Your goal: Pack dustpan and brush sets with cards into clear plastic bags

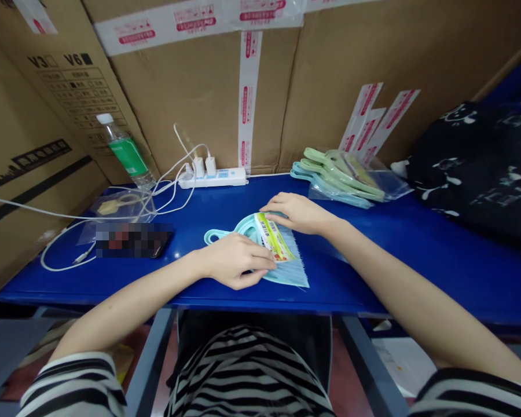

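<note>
A light-blue hand brush with a dustpan lies on the blue table in front of me, handle to the left and bristles to the right. A yellow-green printed label lies across the bristles. My left hand rests over the near side, its fingers stretched onto the label's lower end and the thumb apart. At the label's far end, my right hand touches the edge with extended fingers. What lies beneath my left palm is hidden.
Several green and blue brush-and-dustpan sets lie stacked at the back right, beside a black patterned bag. At the left are a phone, a bottle, tangled white cables and a power strip. Cardboard walls the back.
</note>
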Motion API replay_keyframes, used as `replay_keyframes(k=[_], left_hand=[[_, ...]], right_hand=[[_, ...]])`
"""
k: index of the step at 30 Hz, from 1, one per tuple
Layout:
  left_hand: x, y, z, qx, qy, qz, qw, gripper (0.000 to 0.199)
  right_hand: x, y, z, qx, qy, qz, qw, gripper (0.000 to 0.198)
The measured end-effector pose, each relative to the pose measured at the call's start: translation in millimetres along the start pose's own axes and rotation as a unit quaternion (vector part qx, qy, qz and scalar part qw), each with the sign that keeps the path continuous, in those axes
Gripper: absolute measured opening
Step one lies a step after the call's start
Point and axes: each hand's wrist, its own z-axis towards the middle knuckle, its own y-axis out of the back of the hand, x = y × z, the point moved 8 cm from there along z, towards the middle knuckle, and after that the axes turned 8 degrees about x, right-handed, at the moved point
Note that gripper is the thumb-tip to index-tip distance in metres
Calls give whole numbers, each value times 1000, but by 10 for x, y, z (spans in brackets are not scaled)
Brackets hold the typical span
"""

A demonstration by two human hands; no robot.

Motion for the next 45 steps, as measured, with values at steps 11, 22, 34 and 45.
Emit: replay_keyframes(k=[11, 22, 34, 45], left_hand=[[3, 16, 7, 19, 22, -5, 1000, 39], [-44, 27, 19, -2, -18, 23, 1000, 27], [-60, 48, 14, -7, -29, 39, 999, 27], [-60, 51, 17, -11, -33, 49, 998, 28]], right_hand=[[15, 1, -2, 23, -25, 10, 999, 33], [-42, -27, -28, 48, -42, 12, 998, 34], [-65, -9, -41, 51, -53, 4, 997, 31], [-85, -31, -42, 60, -54, 1, 997, 34]])
